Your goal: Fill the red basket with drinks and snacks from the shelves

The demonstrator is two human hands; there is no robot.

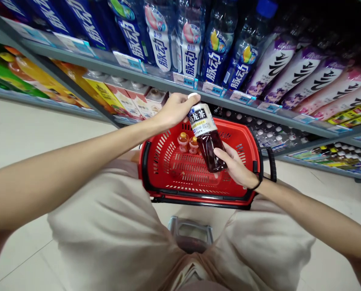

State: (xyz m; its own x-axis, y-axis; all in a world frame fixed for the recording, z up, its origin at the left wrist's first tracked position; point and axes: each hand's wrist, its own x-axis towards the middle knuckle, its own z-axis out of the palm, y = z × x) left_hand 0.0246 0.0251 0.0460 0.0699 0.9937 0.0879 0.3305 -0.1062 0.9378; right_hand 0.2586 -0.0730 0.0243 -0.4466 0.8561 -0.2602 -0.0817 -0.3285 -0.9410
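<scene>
The left hand (176, 108) grips the white-capped neck of a tilted dark tea bottle (210, 145) above a red basket (165, 178). Two small orange-capped bottles (183, 141) sit inside, left of its body; the right hand (237, 166), wearing a black wristband (256, 185), holds the tea bottle's lower end.

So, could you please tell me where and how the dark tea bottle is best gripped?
Probably round the lower body of the tea bottle, from the person's right: it slants, base toward the right hand, which cradles it there, while the left hand holds its capped end.
</scene>
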